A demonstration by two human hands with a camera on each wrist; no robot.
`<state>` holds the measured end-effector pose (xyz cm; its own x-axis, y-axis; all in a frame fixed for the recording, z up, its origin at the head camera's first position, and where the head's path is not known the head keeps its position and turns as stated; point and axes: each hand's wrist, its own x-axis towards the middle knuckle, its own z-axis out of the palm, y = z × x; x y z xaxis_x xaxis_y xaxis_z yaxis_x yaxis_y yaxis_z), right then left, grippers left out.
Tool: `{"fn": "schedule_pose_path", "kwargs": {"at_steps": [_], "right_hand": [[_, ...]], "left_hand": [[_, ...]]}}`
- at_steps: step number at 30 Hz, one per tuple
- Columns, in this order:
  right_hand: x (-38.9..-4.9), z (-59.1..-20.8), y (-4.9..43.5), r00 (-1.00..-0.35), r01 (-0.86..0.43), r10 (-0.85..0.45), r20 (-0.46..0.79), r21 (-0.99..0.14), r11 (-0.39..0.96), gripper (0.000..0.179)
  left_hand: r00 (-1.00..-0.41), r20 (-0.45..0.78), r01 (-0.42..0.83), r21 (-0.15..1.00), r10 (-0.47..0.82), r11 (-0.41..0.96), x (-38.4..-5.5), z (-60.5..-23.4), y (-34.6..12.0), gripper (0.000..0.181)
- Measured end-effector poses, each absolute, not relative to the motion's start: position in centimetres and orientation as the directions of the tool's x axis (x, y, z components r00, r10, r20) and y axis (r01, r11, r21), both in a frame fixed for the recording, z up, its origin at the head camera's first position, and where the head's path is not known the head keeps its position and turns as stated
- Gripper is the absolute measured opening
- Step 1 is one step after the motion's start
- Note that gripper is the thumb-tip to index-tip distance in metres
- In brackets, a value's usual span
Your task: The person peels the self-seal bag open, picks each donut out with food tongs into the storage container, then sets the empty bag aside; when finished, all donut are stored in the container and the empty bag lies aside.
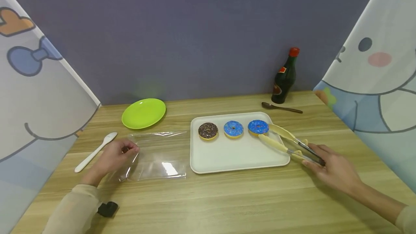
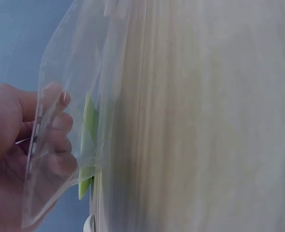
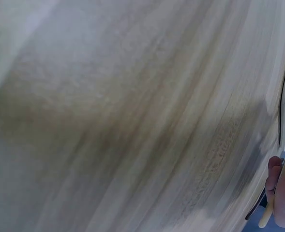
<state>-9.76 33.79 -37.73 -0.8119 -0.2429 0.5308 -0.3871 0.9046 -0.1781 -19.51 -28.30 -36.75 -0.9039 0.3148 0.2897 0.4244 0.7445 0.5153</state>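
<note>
My left hand (image 1: 118, 154) pinches the left edge of a clear plastic bag (image 1: 156, 154) that lies on the table; in the left wrist view the fingers show through the clear film (image 2: 60, 53). With my right hand (image 1: 336, 169) I grip a pair of tongs (image 1: 274, 144) with cream tips and metal arms. Its tips are spread at the right and front edge of a dark blue donut (image 1: 258, 127) on a white tray (image 1: 227, 160). Whether they squeeze it, I cannot tell. A lighter blue donut (image 1: 233, 129) and a chocolate donut (image 1: 208, 131) sit in the same row.
Behind the bag lies a green plate (image 1: 144, 113). A white spatula-like utensil (image 1: 95, 152) rests left of my left hand. At the back right stand a dark bottle (image 1: 285, 77) with a red cap and a dark spoon (image 1: 282, 108). A wall (image 1: 195, 39) closes the back.
</note>
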Motion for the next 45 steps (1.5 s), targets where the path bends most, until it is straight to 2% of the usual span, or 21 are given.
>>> {"fn": "schedule_pose_path", "kwargs": {"at_steps": [11, 20, 29, 45], "right_hand": [[-9.1, -37.8, 33.8, -0.839, -0.343, -0.202, 0.505, -0.204, 0.917, 0.061], [-8.6, -37.5, 34.6, -0.897, -0.242, -0.08, 0.436, -0.329, 0.913, 0.066], [-8.5, -38.1, 35.5, -0.944, -0.065, 0.06, 0.323, -0.363, 0.93, 0.075], [-8.9, -39.8, 36.7, -0.937, 0.004, 0.129, 0.326, -0.358, 0.934, 0.075]], "left_hand": [[-0.927, 0.214, 0.375, 0.578, 0.308, 0.725, -20.0, -36.6, -27.6, 0.009], [-0.931, 0.21, 0.365, 0.58, 0.299, 0.728, -19.9, -36.4, -27.8, 0.01], [-0.924, 0.273, 0.376, 0.523, 0.267, 0.765, -19.4, -35.9, -28.1, 0.009], [-0.858, 0.414, 0.48, 0.435, 0.304, 0.762, -18.9, -34.3, -27.3, 0.005]]}}
